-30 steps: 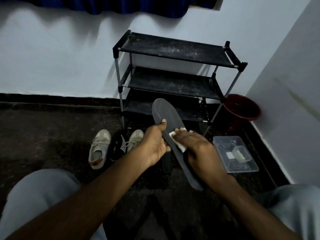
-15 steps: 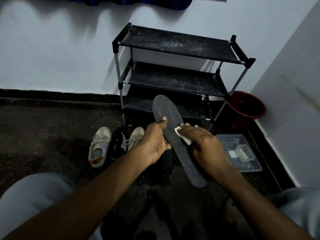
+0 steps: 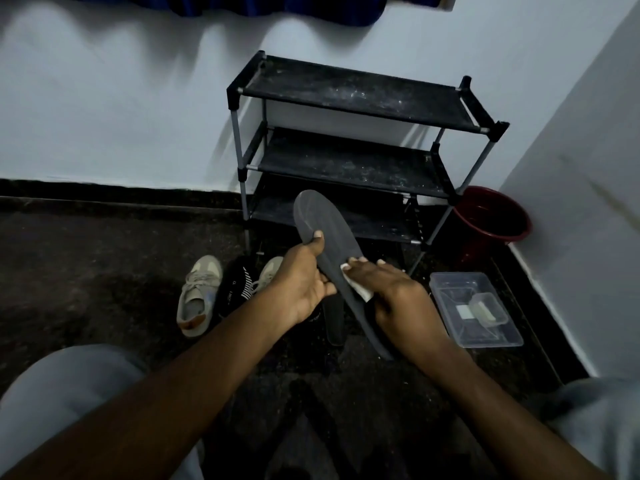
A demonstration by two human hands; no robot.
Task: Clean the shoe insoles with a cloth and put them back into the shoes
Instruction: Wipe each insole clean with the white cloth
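Observation:
A long dark grey insole (image 3: 323, 225) is held up tilted in front of me, toe end toward the rack. My left hand (image 3: 301, 282) grips its left edge, thumb on the top face. My right hand (image 3: 394, 292) presses a small white cloth (image 3: 356, 285) against the insole's middle. On the floor behind my left hand stand two beige sneakers (image 3: 197, 296), the right one (image 3: 272, 271) partly hidden. A second dark insole (image 3: 334, 322) lies on the floor under my hands.
A black three-shelf shoe rack (image 3: 349, 95) stands against the white wall. A dark red bucket (image 3: 491, 220) sits in the corner. A clear plastic box (image 3: 474, 310) lies on the floor at right. A black cloth item (image 3: 235, 285) lies between the sneakers. My knees frame the bottom corners.
My right hand with the cloth has slid a little up and down along the insole's middle. My left hand keeps its hold.

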